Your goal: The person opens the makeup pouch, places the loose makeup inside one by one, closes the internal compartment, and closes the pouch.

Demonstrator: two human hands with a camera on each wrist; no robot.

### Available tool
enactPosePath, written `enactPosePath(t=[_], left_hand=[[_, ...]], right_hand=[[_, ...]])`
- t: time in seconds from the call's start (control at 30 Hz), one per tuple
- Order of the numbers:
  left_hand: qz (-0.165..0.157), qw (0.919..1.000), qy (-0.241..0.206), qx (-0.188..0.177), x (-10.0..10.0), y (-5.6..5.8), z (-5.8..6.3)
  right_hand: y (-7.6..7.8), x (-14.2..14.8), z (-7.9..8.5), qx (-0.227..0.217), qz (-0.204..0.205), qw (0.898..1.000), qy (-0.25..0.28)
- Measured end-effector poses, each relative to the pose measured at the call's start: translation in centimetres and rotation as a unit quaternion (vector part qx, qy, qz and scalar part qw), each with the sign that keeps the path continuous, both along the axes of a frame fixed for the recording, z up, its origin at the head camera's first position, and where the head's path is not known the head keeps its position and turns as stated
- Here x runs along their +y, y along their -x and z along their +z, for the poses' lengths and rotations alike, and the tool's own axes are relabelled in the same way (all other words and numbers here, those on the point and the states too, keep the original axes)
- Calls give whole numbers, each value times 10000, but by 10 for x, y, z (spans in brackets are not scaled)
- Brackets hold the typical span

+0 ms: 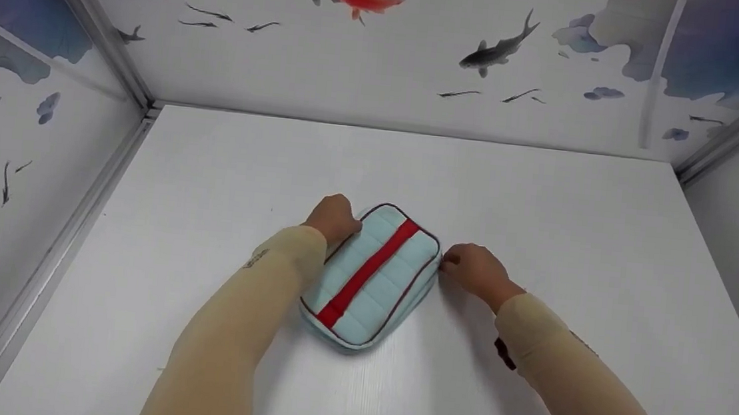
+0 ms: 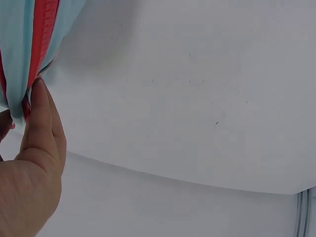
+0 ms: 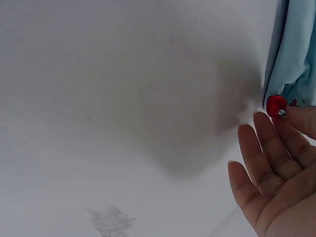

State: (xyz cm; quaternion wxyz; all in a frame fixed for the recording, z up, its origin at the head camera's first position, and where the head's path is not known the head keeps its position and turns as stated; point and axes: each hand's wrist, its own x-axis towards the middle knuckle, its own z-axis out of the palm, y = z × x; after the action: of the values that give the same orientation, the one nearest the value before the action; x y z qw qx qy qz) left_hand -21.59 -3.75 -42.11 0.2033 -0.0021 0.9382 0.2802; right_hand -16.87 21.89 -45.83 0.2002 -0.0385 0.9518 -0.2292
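Observation:
A light-blue quilted pouch (image 1: 381, 238) with dark red piping and a red strap (image 1: 369, 269) lies slanted on the white table. My left hand (image 1: 334, 219) grips its upper left side; in the left wrist view the fingers and thumb pinch the pouch's edge beside a red zipper band (image 2: 43, 34). At the right upper corner is my right hand (image 1: 476, 269). In the right wrist view, its thumb and index finger pinch a small red zipper pull (image 3: 276, 106) with a bit of metal, while the other fingers extend. The pouch's inside is hidden.
The white tabletop (image 1: 227, 155) spreads around the pouch. White panels printed with fish (image 1: 493, 50) and blue washes stand at the back and sides, with metal frame rails (image 1: 64, 261) along the left edge. A grey smudge (image 3: 111, 221) marks the surface in the right wrist view.

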Motion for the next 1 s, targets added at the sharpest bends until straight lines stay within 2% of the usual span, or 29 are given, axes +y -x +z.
enactPosePath(t=[0.2, 0.33, 0.5, 0.73, 0.87, 1.0], left_hand=[[-177, 9997, 82, -112, -4, -6, 7], [-227, 9996, 31, -142, -8, -7, 8], [-185, 9995, -195, -156, -15, -9, 6], [-247, 9995, -164, -137, -20, -13, 4], [-302, 9994, -117, -143, -20, -14, 0], [-150, 9993, -204, -263, -19, -20, -1]], right_hand=[[-4, 5, -1, -138, -213, 9996, 160], [-9, 8, 0, -137, -197, 9991, 347], [-18, 8, 1, -71, -183, 9987, 476], [-33, -6, 3, -19, -28, 9966, 824], [-34, -14, 1, -212, -40, 9950, 978], [-31, -19, 1, -304, -148, 9937, 1072]])
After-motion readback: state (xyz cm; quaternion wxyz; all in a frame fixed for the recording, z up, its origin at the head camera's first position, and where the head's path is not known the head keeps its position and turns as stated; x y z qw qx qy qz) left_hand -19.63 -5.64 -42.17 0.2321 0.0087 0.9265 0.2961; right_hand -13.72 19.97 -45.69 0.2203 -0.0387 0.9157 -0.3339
